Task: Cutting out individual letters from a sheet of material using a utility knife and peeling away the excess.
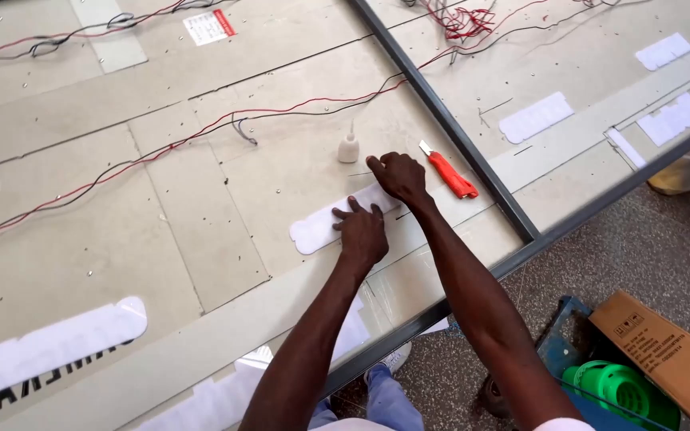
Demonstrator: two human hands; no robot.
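While both hands (pixel 361 227) (pixel 397 175) press it, fingers flat, the white strip (pixel 317 227) lies smooth — scalloped edges.

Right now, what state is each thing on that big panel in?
Left hand: flat, pressing the white strip.
Right hand: fingers down on the strip's far end.
White strip: lying flat on the panel.
Orange utility knife: lying untouched, blade end showing.
Small white bottle: upright, nozzle on.
Red and black wires: loose across the panel.
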